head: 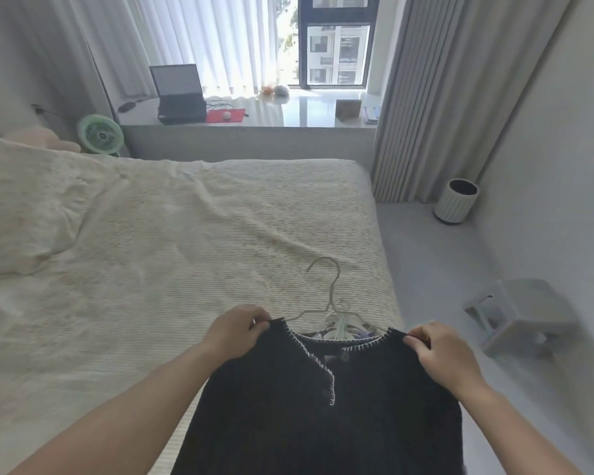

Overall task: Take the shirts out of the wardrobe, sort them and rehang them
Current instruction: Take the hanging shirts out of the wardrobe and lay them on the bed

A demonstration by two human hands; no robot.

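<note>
A black knitted top [323, 413] with white stitched edging along its neckline hangs spread in front of me, over the near right corner of the bed [151, 241]. My left hand [235, 332] pinches its left shoulder and my right hand [441, 354] pinches its right shoulder. Behind the neckline a thin metal hanger [328, 286] lies on the bedcover, hook pointing away from me. Under it, other garments and pale hangers [340, 329] are only partly visible. The wardrobe is out of view.
A pillow [24, 207] lies at the bed's left. Past the bed a window ledge carries a laptop [179, 96] and a red pad; a green fan [100, 133] stands beside it. On the floor at right are a white bin [456, 200] and a tipped grey stool [518, 317].
</note>
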